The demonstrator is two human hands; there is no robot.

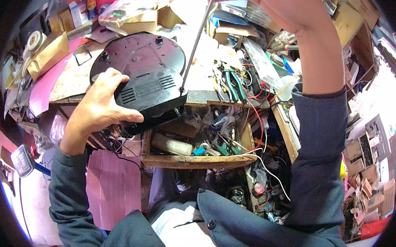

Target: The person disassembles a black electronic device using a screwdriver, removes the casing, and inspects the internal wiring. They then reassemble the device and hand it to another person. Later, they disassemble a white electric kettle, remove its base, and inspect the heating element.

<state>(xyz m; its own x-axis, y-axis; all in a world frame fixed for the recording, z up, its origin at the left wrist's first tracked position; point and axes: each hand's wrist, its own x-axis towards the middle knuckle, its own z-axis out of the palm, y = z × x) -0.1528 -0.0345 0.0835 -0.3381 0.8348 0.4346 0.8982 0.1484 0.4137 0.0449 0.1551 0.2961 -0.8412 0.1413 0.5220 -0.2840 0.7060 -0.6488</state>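
Observation:
A round black plastic appliance (pixel 140 69) with vent slots, a label and small feet on its upturned face lies tilted at the bench's front edge. My left hand (pixel 98 102) grips its near left side, fingers over the face and thumb along the vented end. At the top of the view my right hand (pixel 280 9) holds a long screwdriver (pixel 196 45). The shaft slants down to the appliance's right corner, where the tip meets a recess. The screwdriver's handle and some right fingertips are cut off by the upper edge.
Green-handled pliers (pixel 231 85) and red wires lie right of the appliance. Below it an open wooden drawer (pixel 200 161) holds tools, cables and a blue-handled piece. Boxes, bags and a yellow envelope (pixel 49 57) crowd the bench's back and left. Pink sheet (pixel 113 186) hangs below.

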